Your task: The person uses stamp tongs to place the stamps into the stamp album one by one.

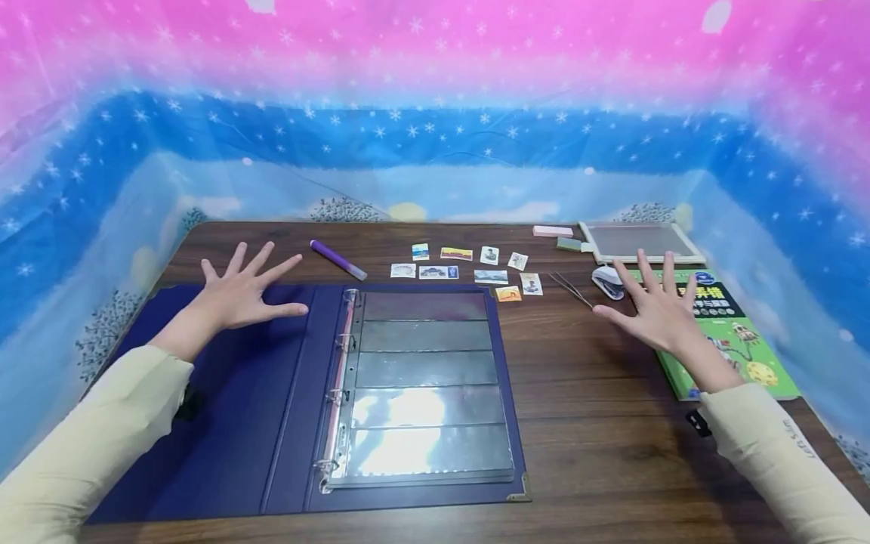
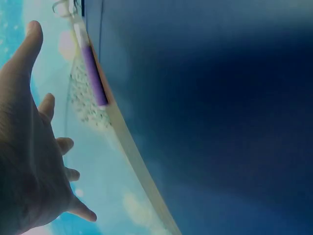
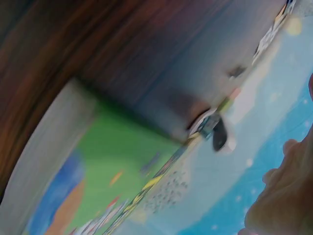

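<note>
My left hand (image 1: 234, 296) hovers over the navy cover of an opened ring binder (image 1: 279, 393), fingers spread wide and holding nothing. Clear pocket pages (image 1: 424, 370) lie on the binder's rings, with glare on the lower strips. Spread just as wide, my right hand (image 1: 658, 310) is above a green book (image 1: 734, 340), its thumb overlapping the ends of metal tweezers (image 1: 571, 289) in the head view. A white and dark stapler-like item (image 1: 607, 282) lies by that thumb. Several postage stamps (image 1: 491, 276) are scattered behind the binder.
A purple marker (image 1: 337, 259) lies behind the binder, left of the stamps. At the back right are a white-framed panel (image 1: 639, 242), a pink block (image 1: 552, 231) and a grey-green block (image 1: 569, 244). Patterned cloth (image 1: 435, 136) hangs around the brown wooden table (image 1: 584, 446).
</note>
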`<state>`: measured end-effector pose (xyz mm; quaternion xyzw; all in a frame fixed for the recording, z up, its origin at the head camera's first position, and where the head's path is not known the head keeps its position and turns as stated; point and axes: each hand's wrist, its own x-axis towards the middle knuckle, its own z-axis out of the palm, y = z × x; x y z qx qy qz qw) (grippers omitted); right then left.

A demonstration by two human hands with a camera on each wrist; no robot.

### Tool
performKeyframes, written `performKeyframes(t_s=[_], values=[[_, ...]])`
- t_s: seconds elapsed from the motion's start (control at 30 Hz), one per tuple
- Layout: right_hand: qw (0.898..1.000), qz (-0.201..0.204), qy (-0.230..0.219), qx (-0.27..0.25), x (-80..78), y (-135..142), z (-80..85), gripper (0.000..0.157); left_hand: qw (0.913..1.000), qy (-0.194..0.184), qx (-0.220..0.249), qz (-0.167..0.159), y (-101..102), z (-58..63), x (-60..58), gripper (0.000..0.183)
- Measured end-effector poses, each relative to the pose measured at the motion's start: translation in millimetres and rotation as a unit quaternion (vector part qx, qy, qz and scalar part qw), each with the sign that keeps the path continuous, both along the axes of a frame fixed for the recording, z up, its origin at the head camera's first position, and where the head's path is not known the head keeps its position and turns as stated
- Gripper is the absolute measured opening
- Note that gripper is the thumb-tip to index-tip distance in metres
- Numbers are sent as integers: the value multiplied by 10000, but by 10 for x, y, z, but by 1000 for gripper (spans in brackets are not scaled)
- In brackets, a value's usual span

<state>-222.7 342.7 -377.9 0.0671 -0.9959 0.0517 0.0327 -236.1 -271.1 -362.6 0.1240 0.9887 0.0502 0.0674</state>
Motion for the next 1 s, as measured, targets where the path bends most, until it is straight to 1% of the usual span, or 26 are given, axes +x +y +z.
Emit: performKeyframes(t_s=[0.1,0.27,0.37,0.47,0.57,0.73,0.87,1.0], values=[[9999,119,17,-35,-16,-147,-15,88,9999,-39,-4,-111,72,-15,33,92],[9989,390,-255,-101,-110,-403,-87,88,9993,-105,38,-345,254,-77,82,92],[9979,455,-421,-203,-169,-514,-146,90,9986,-124,84,-502,394,-136,97,92],[9966,468,-549,-405,-221,-580,-191,91,9974,-61,181,-698,533,-204,99,91],[9938,565,-734,-615,-291,-628,-216,91,9956,5,284,-895,651,-268,101,92],[9884,685,-963,-952,-444,-681,-239,84,9920,48,444,-1184,770,-319,97,102],[9884,557,-971,-1027,-540,-687,-249,76,9876,98,636,-1431,816,-325,79,105],[9908,234,-916,-964,-606,-667,-279,70,9829,114,716,-1695,855,-344,56,103]])
